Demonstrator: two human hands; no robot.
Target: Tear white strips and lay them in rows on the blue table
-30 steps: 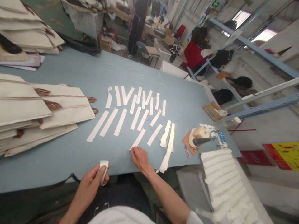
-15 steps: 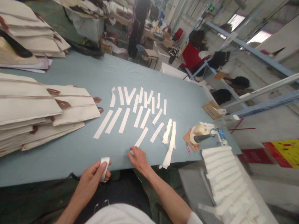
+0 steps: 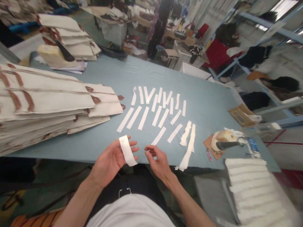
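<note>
Leaning unevenly on the left of the table [image 3: 132, 68], the stack of canvas pieces [image 3: 54, 90] could slide if an arm knocked it, since its layers jut out at different lengths. The left hand [image 3: 109, 162] is palm up with its fingers spread, and the white strip [image 3: 127, 152] lies across them near the table's front edge, not clamped; a tilt of the palm or a draught could let it slip to the floor. The right hand [image 3: 158, 160] is beside it, apart from the strip, its fingers curled and thumb close to them; whether the tips meet or hold anything, I cannot tell. Above that hand, the loose strips [image 3: 158, 136] are thin and close together, some nearly touching, so a brushing sleeve might scatter them. Farther right, the long pieces [image 3: 187, 155] reach the front edge, where the right forearm could drag them off. As for containers, the white bin [image 3: 195, 71] stands beyond the table, its contents unclear; the cardboard box [image 3: 239, 116] has something whitish at its right end, and what the clear container [image 3: 267, 127] beside it contains is too blurred to tell.
</note>
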